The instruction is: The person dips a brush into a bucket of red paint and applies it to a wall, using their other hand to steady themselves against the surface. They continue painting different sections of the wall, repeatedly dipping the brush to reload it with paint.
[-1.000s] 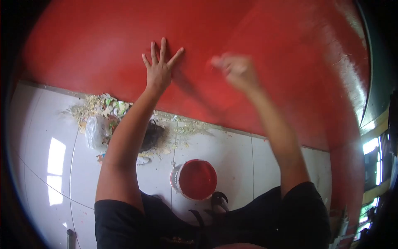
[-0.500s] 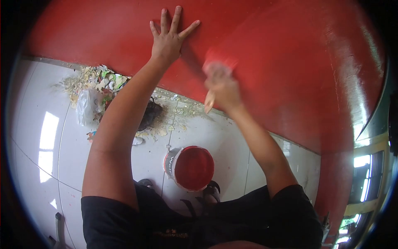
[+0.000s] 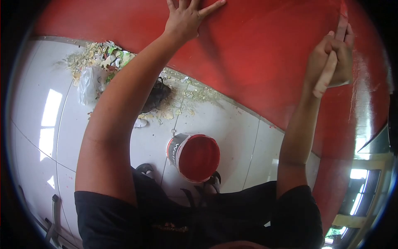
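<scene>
My left hand [image 3: 183, 20] lies flat on the red wall [image 3: 257, 54] with its fingers spread, the tips cut off by the top of the view. At the upper right, my right hand [image 3: 331, 60] is wrapped round a paintbrush [image 3: 326, 74]. The brush's pale wooden handle points down toward me, and its red-stained head is up against the wall. On the floor between my feet stands a paint bucket [image 3: 199, 157], with red paint inside and a dark printed label on its side.
Paint flakes and scraps [image 3: 107, 58] lie along the wall's foot, with a clear plastic bag [image 3: 89, 85] and a black bag [image 3: 157, 96] among them. White tiles [image 3: 232, 128] cover the floor. A dark metal frame [image 3: 54, 220] is at lower left, and windows [image 3: 360, 186] at right.
My right hand has swept the paintbrush from the middle of the wall to the upper right. The left hand stays spread on the wall, and the whole view has shifted somewhat.
</scene>
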